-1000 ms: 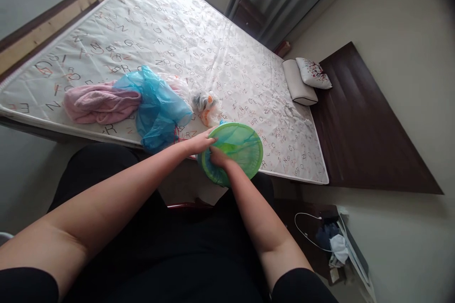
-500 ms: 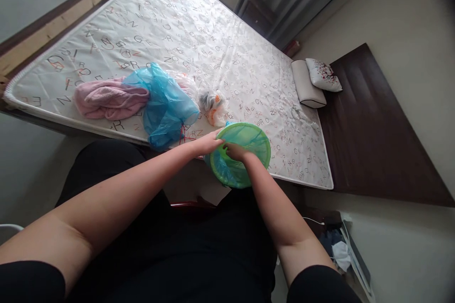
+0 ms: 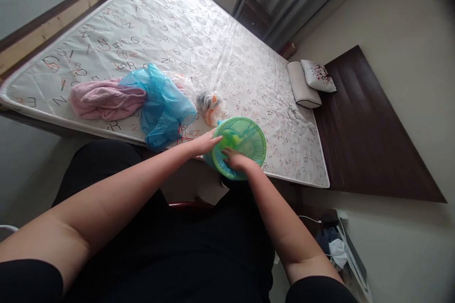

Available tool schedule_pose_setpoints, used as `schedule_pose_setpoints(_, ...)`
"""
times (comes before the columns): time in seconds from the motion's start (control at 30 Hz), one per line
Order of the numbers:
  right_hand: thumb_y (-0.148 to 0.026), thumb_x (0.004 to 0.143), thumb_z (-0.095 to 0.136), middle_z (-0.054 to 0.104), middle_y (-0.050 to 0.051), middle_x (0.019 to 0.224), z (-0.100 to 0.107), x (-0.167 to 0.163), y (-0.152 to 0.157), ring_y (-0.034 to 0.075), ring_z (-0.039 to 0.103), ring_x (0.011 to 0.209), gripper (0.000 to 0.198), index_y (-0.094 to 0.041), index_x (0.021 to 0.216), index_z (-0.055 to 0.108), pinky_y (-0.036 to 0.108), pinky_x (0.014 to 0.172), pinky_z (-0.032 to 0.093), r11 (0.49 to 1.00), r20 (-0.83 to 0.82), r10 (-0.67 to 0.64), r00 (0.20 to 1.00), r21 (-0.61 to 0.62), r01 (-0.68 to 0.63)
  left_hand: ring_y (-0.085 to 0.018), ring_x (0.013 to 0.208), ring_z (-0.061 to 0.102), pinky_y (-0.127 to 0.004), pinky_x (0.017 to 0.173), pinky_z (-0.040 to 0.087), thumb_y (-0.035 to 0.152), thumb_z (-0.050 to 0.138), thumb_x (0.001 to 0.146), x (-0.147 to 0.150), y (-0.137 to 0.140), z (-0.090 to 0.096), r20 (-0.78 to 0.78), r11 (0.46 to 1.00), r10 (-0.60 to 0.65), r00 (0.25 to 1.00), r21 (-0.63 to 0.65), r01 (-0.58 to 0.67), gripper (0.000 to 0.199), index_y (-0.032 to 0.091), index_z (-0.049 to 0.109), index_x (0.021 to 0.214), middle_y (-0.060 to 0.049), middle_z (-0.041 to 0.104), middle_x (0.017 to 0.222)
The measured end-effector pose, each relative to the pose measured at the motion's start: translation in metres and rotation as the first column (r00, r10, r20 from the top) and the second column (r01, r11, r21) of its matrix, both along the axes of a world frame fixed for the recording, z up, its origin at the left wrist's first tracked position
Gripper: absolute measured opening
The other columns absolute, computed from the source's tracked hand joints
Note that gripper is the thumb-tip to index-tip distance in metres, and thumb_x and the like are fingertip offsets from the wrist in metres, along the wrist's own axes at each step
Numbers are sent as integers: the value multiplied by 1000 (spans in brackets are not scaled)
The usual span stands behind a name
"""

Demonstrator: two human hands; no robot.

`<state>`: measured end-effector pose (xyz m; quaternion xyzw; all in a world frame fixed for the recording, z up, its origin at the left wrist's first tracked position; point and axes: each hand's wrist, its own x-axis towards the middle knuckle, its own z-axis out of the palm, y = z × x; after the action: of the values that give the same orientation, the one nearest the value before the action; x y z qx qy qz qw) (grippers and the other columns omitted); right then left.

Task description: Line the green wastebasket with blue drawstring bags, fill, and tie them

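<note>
In the head view, just right of the frame's centre, gripping a green basket (image 3: 263, 147) by its rim with the left hand (image 3: 208, 142) — thumb over the edge. Reaching inside with the right hand (image 3: 235, 159), fingers loosely spread. Right of a blue plastic bag (image 3: 163, 109) and a pink cloth (image 3: 106, 98) on the mattress (image 3: 213, 47).

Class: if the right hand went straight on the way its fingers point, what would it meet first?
The right hand would probably meet the inner wall of the lined basket, near the left hand; depth is unclear.
</note>
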<state>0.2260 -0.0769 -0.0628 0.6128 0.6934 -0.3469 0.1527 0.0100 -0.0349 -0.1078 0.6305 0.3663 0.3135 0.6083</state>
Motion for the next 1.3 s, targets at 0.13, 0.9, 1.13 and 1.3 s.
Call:
schedule_pose_setpoints(0.13, -21, 98, 71, 80, 17, 138, -12, 2, -5, 37, 75, 129, 35, -20, 132, 82, 50, 116, 57, 995, 78, -55, 995, -83, 62, -38, 161, 49, -54, 137, 34, 55, 54, 106, 1, 0, 1, -29, 999, -28, 999, 41, 29, 77, 8, 49, 167, -22, 53, 172)
schedule_pose_setpoints(0.9, -32, 107, 49, 78, 18, 140, -4, -5, -12, 33, 74, 133, 41, -17, 133, 77, 49, 118, 55, 802, -206, -287, 936, 483, 352, -41, 148, 61, -59, 129, 46, 61, 69, 101, -8, -5, -7, -55, 1000, 14, 998, -16, -15, 82, 14, 51, 165, -22, 65, 159)
schedule_pose_setpoints(1.13, -34, 105, 47, 81, 17, 127, -1, -21, -20, 33, 76, 122, 38, -19, 120, 79, 48, 111, 58, 720, -311, -203, 928, 595, 357, -40, 151, 58, -56, 130, 44, 61, 65, 104, -9, -3, -8, -69, 999, 4, 998, 38, -1, 78, 12, 51, 162, -23, 63, 160)
schedule_pose_setpoints(1.3, -32, 106, 48, 80, 17, 123, -13, -36, -26, 31, 74, 120, 34, -19, 118, 78, 46, 111, 58, 744, -324, -132, 937, 592, 310, -40, 153, 55, -57, 133, 40, 58, 65, 104, -9, -1, -8, -112, 999, 19, 994, 36, -15, 78, 8, 51, 161, -26, 60, 162)
